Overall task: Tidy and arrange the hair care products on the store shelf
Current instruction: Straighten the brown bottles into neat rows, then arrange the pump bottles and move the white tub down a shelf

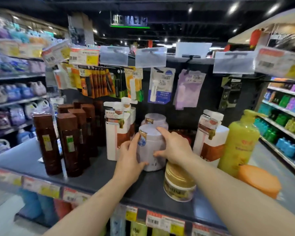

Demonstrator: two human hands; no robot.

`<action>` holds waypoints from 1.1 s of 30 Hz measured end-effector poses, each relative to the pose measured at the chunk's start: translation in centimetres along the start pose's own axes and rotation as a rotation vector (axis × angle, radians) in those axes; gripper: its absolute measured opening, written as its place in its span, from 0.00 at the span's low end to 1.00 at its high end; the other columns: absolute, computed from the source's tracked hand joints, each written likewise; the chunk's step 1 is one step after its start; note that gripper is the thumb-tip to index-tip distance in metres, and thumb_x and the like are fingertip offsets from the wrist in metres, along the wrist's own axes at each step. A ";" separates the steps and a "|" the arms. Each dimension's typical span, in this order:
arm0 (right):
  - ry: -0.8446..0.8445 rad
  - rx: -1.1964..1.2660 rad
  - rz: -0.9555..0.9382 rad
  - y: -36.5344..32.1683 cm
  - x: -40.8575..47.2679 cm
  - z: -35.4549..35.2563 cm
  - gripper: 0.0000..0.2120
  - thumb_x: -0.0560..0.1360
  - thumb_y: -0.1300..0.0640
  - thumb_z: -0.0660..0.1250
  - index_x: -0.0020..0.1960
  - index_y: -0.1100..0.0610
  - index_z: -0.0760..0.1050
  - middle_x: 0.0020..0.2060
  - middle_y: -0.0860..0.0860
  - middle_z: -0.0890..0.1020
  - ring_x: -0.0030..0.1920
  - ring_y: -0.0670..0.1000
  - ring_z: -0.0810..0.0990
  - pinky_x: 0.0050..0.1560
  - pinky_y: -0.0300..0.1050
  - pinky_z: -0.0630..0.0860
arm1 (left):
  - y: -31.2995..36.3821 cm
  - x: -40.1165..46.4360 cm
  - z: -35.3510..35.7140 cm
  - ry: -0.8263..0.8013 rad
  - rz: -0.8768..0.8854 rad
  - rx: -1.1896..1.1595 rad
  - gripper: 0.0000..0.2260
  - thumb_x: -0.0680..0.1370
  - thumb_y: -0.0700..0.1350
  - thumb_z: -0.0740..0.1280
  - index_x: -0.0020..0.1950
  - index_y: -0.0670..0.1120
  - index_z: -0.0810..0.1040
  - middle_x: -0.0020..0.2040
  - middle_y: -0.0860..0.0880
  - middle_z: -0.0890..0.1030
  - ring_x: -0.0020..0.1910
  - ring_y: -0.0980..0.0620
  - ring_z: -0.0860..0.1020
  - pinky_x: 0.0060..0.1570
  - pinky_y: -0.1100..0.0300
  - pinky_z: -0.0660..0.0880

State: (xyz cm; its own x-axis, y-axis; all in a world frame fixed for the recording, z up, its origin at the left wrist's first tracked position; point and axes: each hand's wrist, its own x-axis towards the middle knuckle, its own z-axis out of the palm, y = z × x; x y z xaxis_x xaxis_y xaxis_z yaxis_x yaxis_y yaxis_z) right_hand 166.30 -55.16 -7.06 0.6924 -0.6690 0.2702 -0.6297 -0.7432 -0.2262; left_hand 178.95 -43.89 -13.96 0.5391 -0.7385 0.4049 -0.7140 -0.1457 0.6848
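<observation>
Both hands on the front pale lilac jar (152, 147) mid-shelf: left hand (129, 157) wraps its left side, thumb low on the front; right hand (173, 147) grips the right side, index finger up on the lid. Second lilac jar (154, 119) sits directly behind it. Brown bottles (68, 133) on the left look rowed up already, white pump bottles (117, 132) grouped behind. Still loose: gold-lid jar (179, 182) near the shelf (92, 174) front edge, yellow pump bottle (240, 142) and orange item (260, 181) far right. Roughly half done, I'd say.
</observation>
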 end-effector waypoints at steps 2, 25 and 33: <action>0.004 0.017 0.004 0.0 0.6 0.4 0.43 0.69 0.41 0.73 0.75 0.41 0.50 0.65 0.53 0.74 0.62 0.55 0.75 0.60 0.52 0.75 | -0.1 0.3 0.2 0.004 0.002 -0.001 0.47 0.70 0.45 0.76 0.77 0.59 0.47 0.64 0.50 0.62 0.62 0.56 0.65 0.66 0.61 0.64; 0.017 0.265 0.167 4.4 -4.1 -2.3 0.27 0.77 0.46 0.65 0.73 0.47 0.63 0.65 0.51 0.76 0.62 0.51 0.75 0.58 0.41 0.71 | 1.9 -0.2 0.2 0.115 0.041 -0.020 0.37 0.72 0.49 0.74 0.76 0.51 0.58 0.71 0.48 0.64 0.70 0.50 0.64 0.65 0.57 0.64; -0.141 0.353 0.217 7.1 -9.2 -2.8 0.30 0.74 0.40 0.66 0.71 0.52 0.66 0.62 0.51 0.76 0.59 0.50 0.77 0.60 0.41 0.72 | 5.7 -3.1 2.8 -0.471 0.167 -0.143 0.43 0.65 0.60 0.76 0.75 0.57 0.57 0.68 0.56 0.64 0.65 0.58 0.66 0.66 0.60 0.66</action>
State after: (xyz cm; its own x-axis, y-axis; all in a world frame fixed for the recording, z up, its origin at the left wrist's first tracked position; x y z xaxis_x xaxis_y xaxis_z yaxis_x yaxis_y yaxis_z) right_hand 154.46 -54.23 -8.54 0.6139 -0.7874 0.0560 -0.6241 -0.5276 -0.5764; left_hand 171.95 -44.32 -12.96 0.1402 -0.9649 0.2222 -0.6872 0.0668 0.7234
